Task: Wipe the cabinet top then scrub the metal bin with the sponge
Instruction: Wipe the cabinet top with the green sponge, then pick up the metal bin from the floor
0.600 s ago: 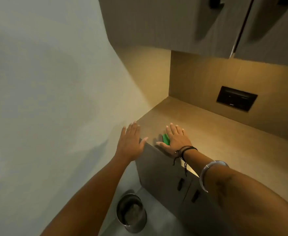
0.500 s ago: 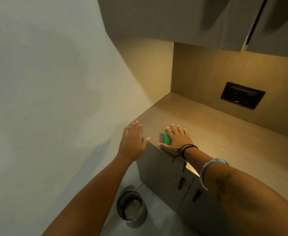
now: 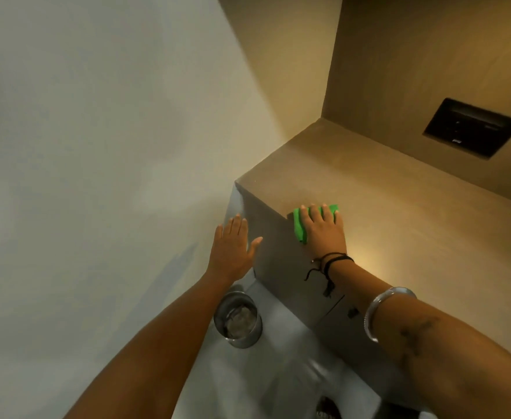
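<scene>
My right hand (image 3: 323,229) lies flat on a green sponge (image 3: 299,226), pressing it onto the brown cabinet top (image 3: 399,213) at its front edge near the left corner. Most of the sponge is hidden under my palm and fingers. My left hand (image 3: 233,246) is spread open, fingers apart, held just left of the cabinet's corner and holding nothing. A round metal bin (image 3: 238,320) stands on the floor below my left hand, beside the cabinet's side.
A pale wall (image 3: 97,146) runs along the left. A dark socket panel (image 3: 472,127) sits in the brown back wall above the top. Cabinet doors (image 3: 333,309) with small dark handles face the grey floor (image 3: 248,373).
The view has dropped and come closer. My right hand with the sponge has slid back to the front edge of the top. My left hand has come off the corner.
</scene>
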